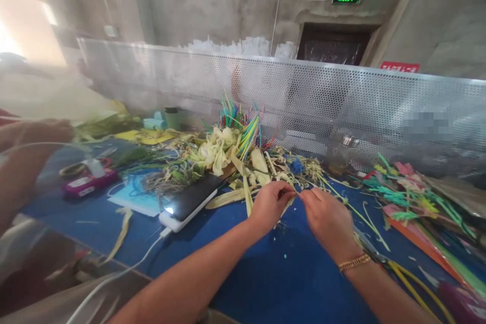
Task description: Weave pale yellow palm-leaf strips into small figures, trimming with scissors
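Over the blue tabletop, my left hand (pixel 270 203) and my right hand (pixel 328 218) come close together, each closed in a pinch. A thin yellow-green plant strip (pixel 297 194) runs between the fingertips; most of it is hidden by the fingers. Just behind my left hand lie pale dried husk leaves (pixel 228 198), in front of a larger heap of husks (pixel 212 151). A black power bank with a white case (pixel 192 200) and its light on sits left of my hands. By my right wrist, partly covered, are yellow-handled scissors (pixel 404 276).
Coloured stems (pixel 246 131) stand in the heap. Bright artificial flowers (pixel 413 187) lie right, near a glass jar (pixel 341 154). A perforated metal screen (pixel 258 81) borders the back. At left are a purple box (pixel 91 182), a white cable (pixel 125 268) and another person's blurred arm (pixel 26 162).
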The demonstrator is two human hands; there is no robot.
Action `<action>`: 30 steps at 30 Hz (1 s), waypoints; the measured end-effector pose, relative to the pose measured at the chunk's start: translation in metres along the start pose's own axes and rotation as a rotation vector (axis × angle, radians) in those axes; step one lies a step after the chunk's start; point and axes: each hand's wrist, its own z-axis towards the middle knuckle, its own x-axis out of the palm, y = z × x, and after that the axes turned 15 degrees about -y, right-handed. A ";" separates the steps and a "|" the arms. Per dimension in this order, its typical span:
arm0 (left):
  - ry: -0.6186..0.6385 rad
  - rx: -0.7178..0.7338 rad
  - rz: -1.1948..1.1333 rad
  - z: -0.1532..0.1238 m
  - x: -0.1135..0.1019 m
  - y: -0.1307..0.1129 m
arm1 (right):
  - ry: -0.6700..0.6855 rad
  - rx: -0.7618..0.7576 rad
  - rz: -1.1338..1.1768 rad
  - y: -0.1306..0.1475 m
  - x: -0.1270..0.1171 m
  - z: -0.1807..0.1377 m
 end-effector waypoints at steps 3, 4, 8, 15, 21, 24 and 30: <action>0.037 -0.078 -0.056 -0.001 0.001 0.009 | 0.008 0.060 0.010 -0.003 0.005 -0.002; 0.033 -0.082 -0.062 -0.001 0.001 0.010 | 0.011 0.091 0.015 -0.004 0.006 -0.002; -0.028 -0.038 -0.046 0.000 -0.003 0.010 | 0.055 0.208 0.122 -0.005 0.006 -0.002; -0.059 -0.111 -0.050 -0.001 -0.003 0.012 | 0.036 0.266 0.314 -0.001 0.002 -0.002; -0.082 -0.116 -0.098 -0.002 -0.002 0.012 | 0.021 0.274 0.285 0.001 -0.004 -0.001; -0.090 -0.134 -0.140 -0.002 -0.002 0.011 | 0.015 0.302 0.309 0.001 -0.006 0.000; -0.156 -0.147 -0.168 0.000 -0.002 0.007 | 0.058 0.542 0.520 -0.002 0.002 -0.004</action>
